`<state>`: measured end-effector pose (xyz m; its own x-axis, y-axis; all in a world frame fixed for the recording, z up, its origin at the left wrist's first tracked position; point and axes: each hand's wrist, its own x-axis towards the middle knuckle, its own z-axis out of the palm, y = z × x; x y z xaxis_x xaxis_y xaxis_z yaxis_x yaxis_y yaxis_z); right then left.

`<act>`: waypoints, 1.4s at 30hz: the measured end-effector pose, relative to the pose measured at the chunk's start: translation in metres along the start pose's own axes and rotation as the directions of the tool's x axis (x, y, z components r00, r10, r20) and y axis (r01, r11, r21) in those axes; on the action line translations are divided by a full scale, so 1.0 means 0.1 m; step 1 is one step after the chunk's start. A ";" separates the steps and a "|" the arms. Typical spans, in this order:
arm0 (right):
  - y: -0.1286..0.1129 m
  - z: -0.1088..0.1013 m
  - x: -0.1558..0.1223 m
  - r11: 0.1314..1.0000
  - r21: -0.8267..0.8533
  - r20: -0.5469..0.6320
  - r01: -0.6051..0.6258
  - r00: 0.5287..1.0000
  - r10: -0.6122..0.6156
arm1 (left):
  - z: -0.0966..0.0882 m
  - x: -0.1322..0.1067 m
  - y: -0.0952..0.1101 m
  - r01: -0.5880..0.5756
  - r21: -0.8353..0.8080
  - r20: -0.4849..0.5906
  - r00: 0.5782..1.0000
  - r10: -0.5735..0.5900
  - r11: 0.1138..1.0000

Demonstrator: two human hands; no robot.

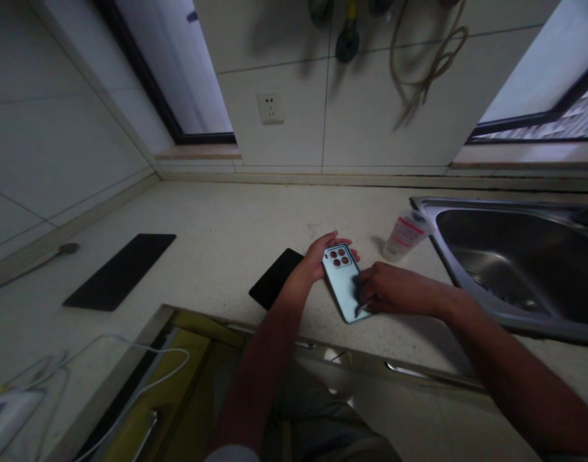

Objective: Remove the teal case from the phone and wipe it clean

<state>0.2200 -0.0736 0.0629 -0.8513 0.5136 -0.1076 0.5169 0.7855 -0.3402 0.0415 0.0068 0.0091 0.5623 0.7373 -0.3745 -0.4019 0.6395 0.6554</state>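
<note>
A pale blue smartphone [343, 287] lies back side up, its square camera block with round lenses at the far end. My left hand [319, 255] grips it at that end from the left, fingertips showing beyond the far and right edges. Over the lower right of the phone's back, my right hand [386, 287] is closed, fingers bent down. Something small and dark shows at those fingertips, too blurred to name. Partly under my left forearm is a flat black rectangle [276, 277] on the pale countertop [217, 224].
A clear plastic cup [406, 236] with red print stands beyond my right hand, beside the steel sink [460, 282]. Farther left lies a larger black panel [121, 271]. A white cable [149, 346] hangs over the counter edge. A wall socket [271, 108] is at the back.
</note>
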 end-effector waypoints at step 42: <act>0.10 0.07 0.12 0.879 -0.095 -0.579 -0.467 0.744 0.333 | 0.08 0.01 0.00 -0.006 0.004 -0.092 0.996 0.007 1.000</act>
<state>0.2143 -0.0620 0.0521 -0.4093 0.8438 0.3471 0.8605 0.4834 -0.1606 0.0478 0.0059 0.0146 0.4905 0.7585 -0.4291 -0.4025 0.6339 0.6605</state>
